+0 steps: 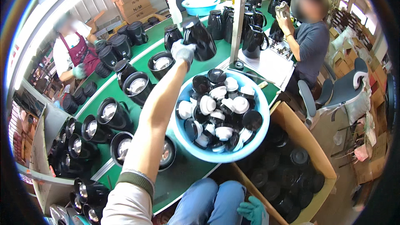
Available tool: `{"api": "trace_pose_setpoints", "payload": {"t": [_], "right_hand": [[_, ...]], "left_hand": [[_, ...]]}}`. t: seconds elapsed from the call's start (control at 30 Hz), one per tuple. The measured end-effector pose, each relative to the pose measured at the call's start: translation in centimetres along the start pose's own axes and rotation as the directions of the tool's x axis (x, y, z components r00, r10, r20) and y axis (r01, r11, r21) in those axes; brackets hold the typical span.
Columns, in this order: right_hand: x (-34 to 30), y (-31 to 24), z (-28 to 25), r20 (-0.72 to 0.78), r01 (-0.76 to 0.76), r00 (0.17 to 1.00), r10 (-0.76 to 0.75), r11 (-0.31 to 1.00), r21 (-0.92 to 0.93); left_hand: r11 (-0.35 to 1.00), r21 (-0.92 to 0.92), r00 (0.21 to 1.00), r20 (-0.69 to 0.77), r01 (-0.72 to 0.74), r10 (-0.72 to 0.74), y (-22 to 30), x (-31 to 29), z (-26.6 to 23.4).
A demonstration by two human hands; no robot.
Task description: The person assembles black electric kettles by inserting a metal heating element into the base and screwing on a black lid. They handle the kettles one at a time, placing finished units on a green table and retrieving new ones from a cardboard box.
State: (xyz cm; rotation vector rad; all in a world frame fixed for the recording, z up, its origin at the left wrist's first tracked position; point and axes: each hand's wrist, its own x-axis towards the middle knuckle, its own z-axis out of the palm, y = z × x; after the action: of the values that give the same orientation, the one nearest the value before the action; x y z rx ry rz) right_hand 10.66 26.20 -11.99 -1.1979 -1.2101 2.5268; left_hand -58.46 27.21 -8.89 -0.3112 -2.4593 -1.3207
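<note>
My left hand (183, 53), in a pale grey glove, reaches far across the green table and grips a glossy black jug (201, 39) at its left side. The jug is tilted, and the exact grip on it is partly hidden by the glove. Another black jug (172, 34) stands just left of it. My right hand (252, 211), in a teal glove, is low beside my thigh, fingers apart and holding nothing. Between the two hands sits a light blue basin (180, 139) heaped with black and white lids (224, 132).
Several open black jugs with silvery insides (109, 111) crowd the green table (182, 176) at left. A cardboard box (321, 158) of round black parts stands right of my legs. One co-worker (311, 37) works at far right, another (73, 46) at far left. A metal post (236, 29) rises mid-table.
</note>
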Motion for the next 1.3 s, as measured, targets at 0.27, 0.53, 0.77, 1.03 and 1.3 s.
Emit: {"api": "trace_pose_setpoints", "payload": {"t": [0.27, 0.53, 0.77, 1.03, 1.3], "right_hand": [[2.2, -0.4, 1.3, -0.053, 0.066, 0.996, -0.071, 0.993, -0.094], [3.3, 0.8, 0.3, -0.023, 0.017, 1.000, -0.017, 1.000, 0.008], [1.6, -0.6, 2.2, 0.145, 0.370, 0.929, -0.340, 0.839, -0.400], [1.4, -15.1, 15.8, 0.752, 0.824, 0.017, -0.659, -0.417, -0.384], [-7.4, -12.3, 14.6, 0.946, 0.909, 0.101, -0.307, -0.359, -0.213]], "left_hand": [[0.912, 0.409, 0.963, 0.238, 0.019, -0.126, -1.1, -1.2, 3.3], [0.399, 0.801, 0.894, 0.416, -0.446, 0.163, 0.1, -4.7, -9.6], [0.378, 0.762, 0.783, 0.259, -0.526, 0.566, -1.7, -5.0, -16.5], [0.211, 0.413, 0.431, 0.568, -0.886, 0.701, 16.8, -18.2, -37.5], [0.410, -0.198, 0.169, 0.693, -0.890, 0.701, 14.9, -34.9, -45.5]]}}
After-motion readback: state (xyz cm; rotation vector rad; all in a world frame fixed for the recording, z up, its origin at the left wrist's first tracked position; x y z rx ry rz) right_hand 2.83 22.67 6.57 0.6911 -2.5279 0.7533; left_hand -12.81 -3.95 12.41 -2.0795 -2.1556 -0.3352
